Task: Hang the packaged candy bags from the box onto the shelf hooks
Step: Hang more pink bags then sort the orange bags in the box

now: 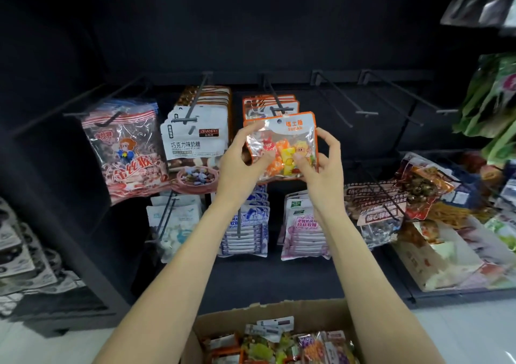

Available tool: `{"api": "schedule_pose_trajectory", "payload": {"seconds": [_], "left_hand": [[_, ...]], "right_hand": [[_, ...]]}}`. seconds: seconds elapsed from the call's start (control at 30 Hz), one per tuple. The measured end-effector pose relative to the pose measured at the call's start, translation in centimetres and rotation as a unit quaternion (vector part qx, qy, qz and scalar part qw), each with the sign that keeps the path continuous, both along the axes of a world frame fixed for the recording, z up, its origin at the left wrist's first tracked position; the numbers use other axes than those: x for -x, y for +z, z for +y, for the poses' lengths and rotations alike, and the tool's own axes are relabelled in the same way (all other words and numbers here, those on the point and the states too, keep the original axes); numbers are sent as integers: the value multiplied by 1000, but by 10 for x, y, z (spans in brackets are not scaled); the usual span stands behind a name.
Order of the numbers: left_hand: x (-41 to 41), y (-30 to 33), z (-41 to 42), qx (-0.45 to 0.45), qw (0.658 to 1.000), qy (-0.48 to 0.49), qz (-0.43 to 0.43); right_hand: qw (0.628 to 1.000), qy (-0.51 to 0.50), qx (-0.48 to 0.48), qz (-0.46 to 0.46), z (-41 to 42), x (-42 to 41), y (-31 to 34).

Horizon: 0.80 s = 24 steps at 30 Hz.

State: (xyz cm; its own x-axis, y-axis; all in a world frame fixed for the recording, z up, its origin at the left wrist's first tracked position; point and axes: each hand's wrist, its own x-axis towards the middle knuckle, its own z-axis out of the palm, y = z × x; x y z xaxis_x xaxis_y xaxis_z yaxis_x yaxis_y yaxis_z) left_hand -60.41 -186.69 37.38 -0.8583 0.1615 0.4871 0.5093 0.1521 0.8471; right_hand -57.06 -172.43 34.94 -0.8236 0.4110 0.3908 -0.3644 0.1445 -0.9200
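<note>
Box: a cardboard box point(279, 312) at bottom centre, packed with more candy packs.
Hands: at mid-frame the left hand point(237, 162) pinches the left edge of an orange-trimmed candy bag point(282, 146), while the right hand point(325, 162) grips its right and lower edge.
Bag: raised just below the tip of the centre hook point(275, 98); its hang hole appears not yet threaded, though the angle leaves this unclear.
Behind: matching bags point(268, 104) already hang on that hook, chocolate candy bags point(195, 129) to their left.
Risk: a misaligned hole could catch the hook tip, tearing the header or dropping the bag.
</note>
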Motion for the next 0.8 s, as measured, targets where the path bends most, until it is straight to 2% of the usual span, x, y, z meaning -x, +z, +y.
{"api": "schedule_pose_trajectory", "payload": {"seconds": [0.27,0.4,0.6,0.8], "left_hand": [[21,3,7,58,998,32,-2],[36,-3,7,93,994,49,8],[74,-6,17,253,959,120,43],[101,-2,30,301,940,162,17]], "right_hand": [[998,13,19,-53,13,30,-5],[998,3,-4,-59,15,42,-7],[983,-110,-137,-54,11,77,3],[917,-228,-298,-137,10,112,0]]}}
